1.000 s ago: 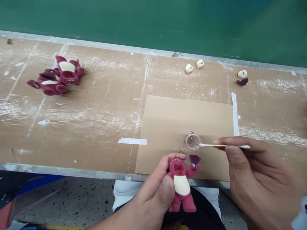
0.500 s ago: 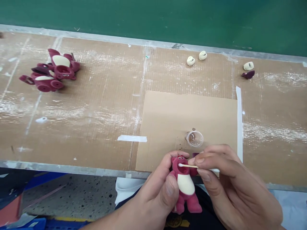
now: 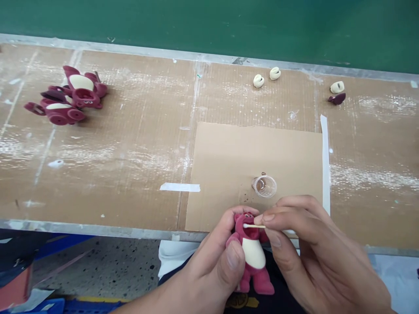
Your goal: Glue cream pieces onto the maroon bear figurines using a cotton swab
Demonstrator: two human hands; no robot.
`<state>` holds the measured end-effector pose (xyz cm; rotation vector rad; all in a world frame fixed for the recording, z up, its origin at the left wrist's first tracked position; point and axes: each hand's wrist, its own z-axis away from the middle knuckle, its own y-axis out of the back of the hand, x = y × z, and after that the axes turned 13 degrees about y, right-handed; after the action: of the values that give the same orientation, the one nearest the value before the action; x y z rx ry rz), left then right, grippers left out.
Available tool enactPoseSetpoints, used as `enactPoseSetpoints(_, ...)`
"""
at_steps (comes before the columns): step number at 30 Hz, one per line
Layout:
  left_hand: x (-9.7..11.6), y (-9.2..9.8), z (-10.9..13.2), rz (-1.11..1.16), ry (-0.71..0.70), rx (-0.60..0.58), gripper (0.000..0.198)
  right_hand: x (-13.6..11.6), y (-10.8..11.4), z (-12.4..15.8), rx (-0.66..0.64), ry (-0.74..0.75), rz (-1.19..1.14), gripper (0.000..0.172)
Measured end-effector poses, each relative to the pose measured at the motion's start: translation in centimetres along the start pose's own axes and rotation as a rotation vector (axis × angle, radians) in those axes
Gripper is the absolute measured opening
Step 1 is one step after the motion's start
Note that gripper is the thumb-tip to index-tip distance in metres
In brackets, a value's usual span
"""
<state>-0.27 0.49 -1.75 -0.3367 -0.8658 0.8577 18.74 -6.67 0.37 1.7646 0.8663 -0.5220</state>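
A pink toy bear (image 3: pixel 253 253) with a cream belly and a wide mouth hollow stands upright in my left hand (image 3: pixel 219 253), whose fingers wrap round its back and side. Between thumb and fingertips, my right hand (image 3: pixel 310 244) pinches a cotton swab (image 3: pixel 255 226). The swab's white tip is at the left edge of the bear's mouth hollow. Just beyond the hands, a small clear plastic cup (image 3: pixel 266 186) with a little brown liquid sits on a cardboard sheet (image 3: pixel 229 165). My right fingers hide part of the bear's raised side.
More pink bear figures (image 3: pixel 81 87) lie at the left of the cardboard-covered table (image 3: pixel 140 131). Two cream muzzle pieces (image 3: pixel 258 81) rest near the far edge. Farther right lie another cream piece (image 3: pixel 337 87) and a dark purple piece (image 3: pixel 338 99). White tape (image 3: pixel 325 165) edges the sheet.
My right hand has moved slightly closer to the bear's face, and its fingers cover more of the swab. The left hand's hold on the bear is the same.
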Motion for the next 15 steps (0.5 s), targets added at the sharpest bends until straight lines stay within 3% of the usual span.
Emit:
enactPoseSetpoints(7,0.2,0.4,0.4,-0.075,0.048,0.052,0.082,0.4,0.7,-0.3,-0.016,0.059,0.091,0.017)
enactPoseSetpoints(12,0.4,-0.3,0.4,-0.075,-0.053,0.004,0.078,0.3,0.8,-0.1,-0.037,0.071,0.052,0.015)
enactPoseSetpoints(15,0.4,-0.7,0.2,-0.071,-0.123,0.105,0.076,-0.2,0.8,0.0,-0.054,0.046,-0.011,0.016)
